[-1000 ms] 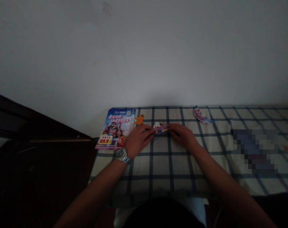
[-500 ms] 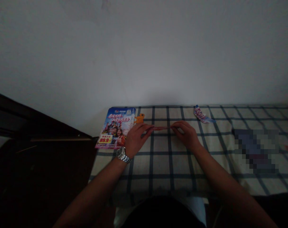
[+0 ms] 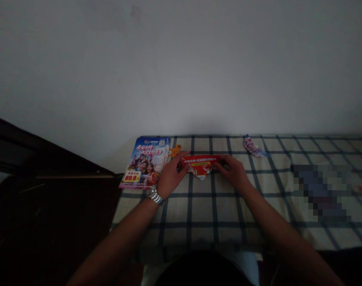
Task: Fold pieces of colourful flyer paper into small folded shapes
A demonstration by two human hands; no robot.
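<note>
A folded red flyer (image 3: pixel 200 162) with printed lettering is held between my two hands, its lower edge coming to a point in the middle. My left hand (image 3: pixel 173 172), with a metal watch on the wrist, pinches the flyer's left end. Its right end is gripped by the fingers of my right hand (image 3: pixel 232 170). Just left of my left hand lies a stack of blue and pink flyers (image 3: pixel 142 161) marked 89.9. An orange cartoon-like piece (image 3: pixel 175 150) pokes out between that stack and my left hand.
A checked cloth (image 3: pixel 198 210) covers the table, which meets a white wall (image 3: pixel 198 71). A folded, patterned paper piece (image 3: pixel 251 147) lies near the wall on the right. Farther right is a blurred-out dark object (image 3: pixel 320 192). Dark floor (image 3: pixel 49 226) shows at left.
The flyer, seen edge-on before as a thin strip, is now tilted so its red printed face shows. Both hands keep hold of its ends and have barely shifted.
</note>
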